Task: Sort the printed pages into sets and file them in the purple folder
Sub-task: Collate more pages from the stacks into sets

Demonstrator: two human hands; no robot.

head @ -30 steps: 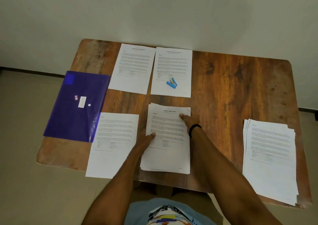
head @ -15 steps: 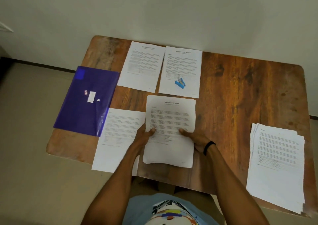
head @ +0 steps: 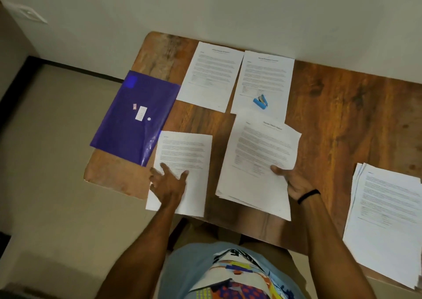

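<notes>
Right hand (head: 294, 183) grips the near right edge of a set of pages (head: 258, 159), thumb on top and fingers beneath. The set appears lifted off the desk (head: 342, 120) and throws a shadow toward the left hand. A black band (head: 308, 196) circles the right wrist.

Left hand (head: 169, 182) lies flat with straight, spread fingers on a single page (head: 185, 152) that overhangs the near desk edge.

The purple folder (head: 134, 118) lies closed just beyond and to the left of the left hand. Its near corner meets the single page, and its left part projects past the desk edge.

Beyond both hands lie two further pages (head: 212, 74), side by side. A blue stapler (head: 260, 101) rests on the one beyond the right hand.

A loose stack (head: 386, 218) lies well to the right of the right hand.
</notes>
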